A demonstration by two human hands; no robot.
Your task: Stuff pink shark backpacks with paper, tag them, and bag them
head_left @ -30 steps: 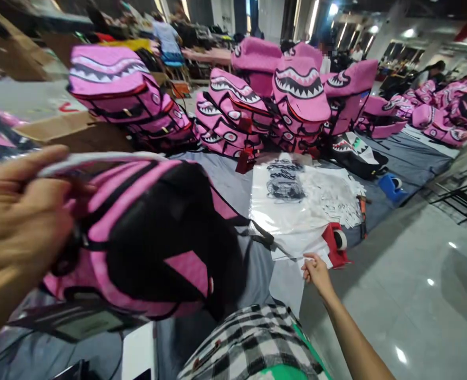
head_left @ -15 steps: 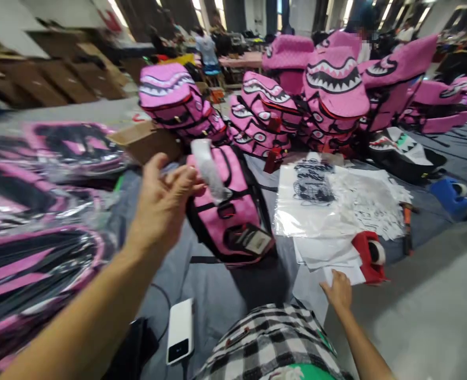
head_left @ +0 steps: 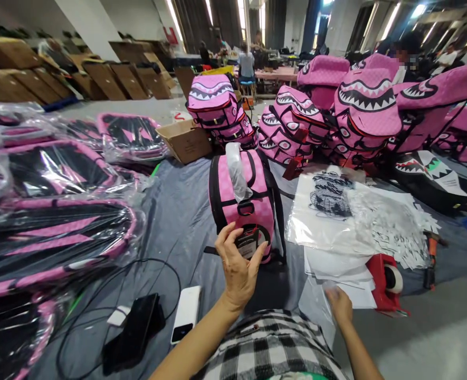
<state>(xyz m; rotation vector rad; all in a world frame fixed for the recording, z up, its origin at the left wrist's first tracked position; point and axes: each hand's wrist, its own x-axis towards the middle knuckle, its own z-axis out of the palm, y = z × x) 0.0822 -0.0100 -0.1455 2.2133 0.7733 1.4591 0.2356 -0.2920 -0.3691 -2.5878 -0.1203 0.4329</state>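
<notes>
A pink checkered backpack (head_left: 259,177) with black trim stands upright in front of me, its top handle wrapped in white film (head_left: 238,171). My left hand (head_left: 237,272) is at its lower front, thumb and fingers closed round the edges of a dark hang tag (head_left: 248,241). Lower right, my right hand (head_left: 341,305) is slightly blurred, its fingers together at the edge of a clear plastic sheet (head_left: 315,303). Beside that hand lie white paper sheets (head_left: 336,264) and a red tape dispenser (head_left: 381,285).
Plastic-wrapped pink bags (head_left: 70,227) fill the left side. More pink shark-mouth backpacks (head_left: 368,100) are stacked behind, near an open cardboard box (head_left: 188,142). A white power bank (head_left: 186,314), a black phone (head_left: 132,332) and cables lie in front. Orange-handled pliers (head_left: 431,258) lie right.
My left hand has moved from the backpack's wrapped handle down to its hang tag. The right hand's spread fingers have drawn together at the plastic sheet. The view has turned left.
</notes>
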